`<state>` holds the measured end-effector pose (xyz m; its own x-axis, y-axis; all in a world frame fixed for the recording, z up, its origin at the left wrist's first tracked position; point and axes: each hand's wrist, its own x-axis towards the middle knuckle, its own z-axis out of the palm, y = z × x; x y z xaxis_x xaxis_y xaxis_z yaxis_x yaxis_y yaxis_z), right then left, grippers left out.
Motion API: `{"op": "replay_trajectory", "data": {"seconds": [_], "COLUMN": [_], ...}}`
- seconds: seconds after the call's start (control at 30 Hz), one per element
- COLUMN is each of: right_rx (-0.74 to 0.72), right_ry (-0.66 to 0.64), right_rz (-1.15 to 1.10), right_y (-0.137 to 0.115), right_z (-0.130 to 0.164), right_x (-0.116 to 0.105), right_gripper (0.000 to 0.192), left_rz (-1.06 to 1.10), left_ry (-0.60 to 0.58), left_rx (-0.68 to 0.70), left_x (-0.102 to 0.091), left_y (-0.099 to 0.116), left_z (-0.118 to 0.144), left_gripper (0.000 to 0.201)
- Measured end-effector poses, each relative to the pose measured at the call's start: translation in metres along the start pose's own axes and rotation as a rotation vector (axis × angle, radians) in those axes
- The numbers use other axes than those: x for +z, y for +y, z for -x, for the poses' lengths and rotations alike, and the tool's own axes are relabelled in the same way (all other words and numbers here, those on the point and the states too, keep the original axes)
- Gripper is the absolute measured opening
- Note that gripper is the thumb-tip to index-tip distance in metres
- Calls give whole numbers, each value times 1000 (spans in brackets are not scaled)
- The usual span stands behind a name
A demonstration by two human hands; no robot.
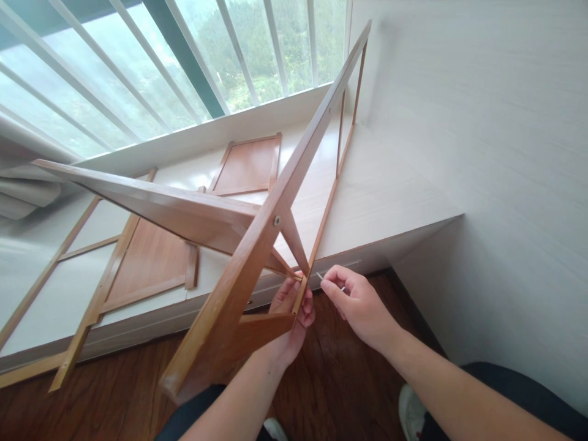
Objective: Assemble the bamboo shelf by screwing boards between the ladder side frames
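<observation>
A large brown wooden frame (275, 202) with a crosspiece stands tilted in front of me, and a metal fitting (276, 220) is set in its near upper beam. Low on the frame, my left hand (298, 312) is closed around the narrow far rail, close to where a crosspiece meets it. Part of that hand is hidden behind the wood. Just right of the same joint, my right hand (351, 297) pinches a thin, light metal rod (320, 276). The rod's tip points toward the rail and looks slightly apart from it.
On the white window ledge (386, 208) lie a wooden panel (250, 165) and another wooden frame with a panel (147, 260), which overhangs the front edge. A barred window (257, 49) is behind. A pale wall (514, 153) closes off the right. Dark wooden floor (316, 392) lies below.
</observation>
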<state>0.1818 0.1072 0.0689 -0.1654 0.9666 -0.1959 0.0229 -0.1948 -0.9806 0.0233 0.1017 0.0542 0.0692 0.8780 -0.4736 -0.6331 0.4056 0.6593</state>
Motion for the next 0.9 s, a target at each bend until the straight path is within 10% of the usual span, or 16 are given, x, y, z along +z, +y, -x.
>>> {"op": "replay_trajectory", "data": {"seconds": [0.2, 0.9], "right_rx": [-367, -605], "right_ry": [56, 228], "right_rz": [379, 550], "right_y": [2, 3], "right_z": [15, 40], "right_x": [-6, 2], "right_gripper": [10, 12], "left_rz": [-40, -56], "left_ry": [17, -21], "left_rx": [2, -51], "left_x": [-7, -8], "left_y": [4, 4], "left_z": [4, 11], "left_gripper": [37, 38]}}
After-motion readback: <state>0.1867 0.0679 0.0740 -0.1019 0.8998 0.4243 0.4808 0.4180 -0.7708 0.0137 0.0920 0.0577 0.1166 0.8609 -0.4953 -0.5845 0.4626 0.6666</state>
